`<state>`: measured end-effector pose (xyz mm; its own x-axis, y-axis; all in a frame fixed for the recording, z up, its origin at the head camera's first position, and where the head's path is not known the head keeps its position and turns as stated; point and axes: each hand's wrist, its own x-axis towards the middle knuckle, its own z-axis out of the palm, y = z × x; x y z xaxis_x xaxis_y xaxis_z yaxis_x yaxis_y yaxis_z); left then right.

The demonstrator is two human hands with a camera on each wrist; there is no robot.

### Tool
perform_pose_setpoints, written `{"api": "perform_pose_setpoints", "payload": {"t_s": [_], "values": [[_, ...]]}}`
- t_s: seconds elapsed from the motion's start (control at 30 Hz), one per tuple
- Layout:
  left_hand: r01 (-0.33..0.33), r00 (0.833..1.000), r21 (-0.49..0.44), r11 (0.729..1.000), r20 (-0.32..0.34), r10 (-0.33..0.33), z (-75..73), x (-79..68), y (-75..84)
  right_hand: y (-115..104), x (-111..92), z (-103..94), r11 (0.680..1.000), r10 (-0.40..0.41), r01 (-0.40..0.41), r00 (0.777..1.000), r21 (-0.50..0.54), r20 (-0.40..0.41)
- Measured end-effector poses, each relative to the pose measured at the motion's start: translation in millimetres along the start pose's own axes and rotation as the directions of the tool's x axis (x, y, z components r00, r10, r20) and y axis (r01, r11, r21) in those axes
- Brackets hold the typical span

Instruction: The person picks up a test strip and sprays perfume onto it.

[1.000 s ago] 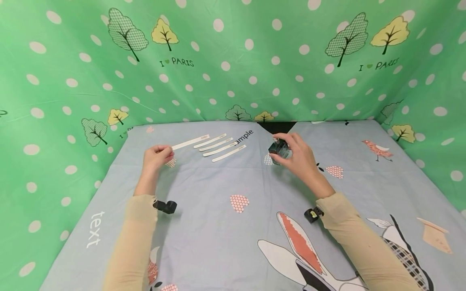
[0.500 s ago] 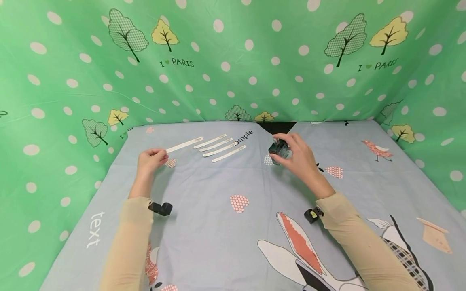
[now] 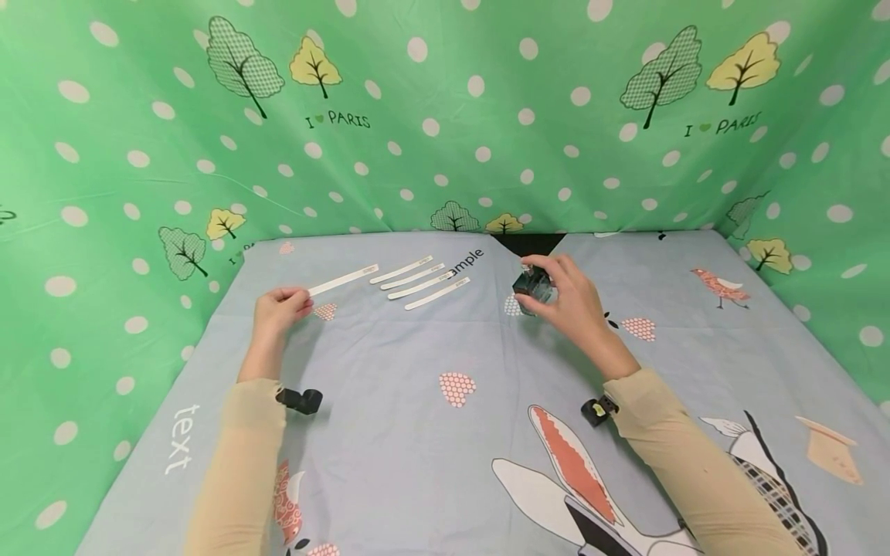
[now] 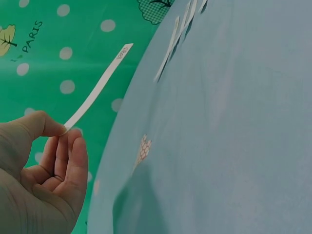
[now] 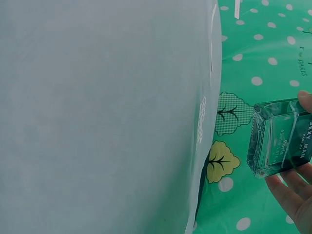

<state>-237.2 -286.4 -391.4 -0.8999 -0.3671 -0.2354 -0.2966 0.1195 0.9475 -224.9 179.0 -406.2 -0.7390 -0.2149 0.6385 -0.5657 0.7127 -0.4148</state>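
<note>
My left hand [image 3: 280, 310] pinches one end of a white paper test strip [image 3: 344, 280] between thumb and fingertips. In the left wrist view that strip [image 4: 100, 85] bends slightly and has small print at its far end. To its right lie several more white strips [image 3: 436, 294], side by side at a slant on the cloth. My right hand [image 3: 573, 301] grips a dark teal glass perfume bottle [image 3: 531, 287], fingers and thumb at its sides. Lettering on the perfume bottle [image 5: 282, 139] shows in the right wrist view; part of the hand lies outside that view.
A grey-blue printed cloth [image 3: 389, 448] covers the table. Behind it and at both sides hangs a green polka-dot curtain [image 3: 445, 116]. Black wrist cameras [image 3: 300, 400] are strapped to both forearms.
My left hand has drawn back to the left and slightly down with its strip, away from the other strips. The right hand and perfume bottle have stayed in place.
</note>
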Motion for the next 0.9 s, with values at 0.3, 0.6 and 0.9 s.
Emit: {"api": "perform_pose_setpoints", "payload": {"t_s": [0.3,0.6,0.9], "values": [[-0.005,1.0,-0.003,1.0,-0.015,0.005,-4.5,-0.7,-2.0,-0.6,-0.3,-0.2,1.0,0.002,-0.002,1.0,-0.007,0.004],[0.029,0.999,0.002,1.0,-0.023,-0.029,-12.3,4.4,-7.2,-0.8,0.1,0.1,1.0,0.001,-0.001,1.0,-0.007,0.008],[0.052,0.998,0.002,0.999,-0.037,-0.052,-17.4,6.5,-12.8,-2.3,-0.6,0.2,1.0,0.021,-0.02,1.0,-0.01,0.016]]}}
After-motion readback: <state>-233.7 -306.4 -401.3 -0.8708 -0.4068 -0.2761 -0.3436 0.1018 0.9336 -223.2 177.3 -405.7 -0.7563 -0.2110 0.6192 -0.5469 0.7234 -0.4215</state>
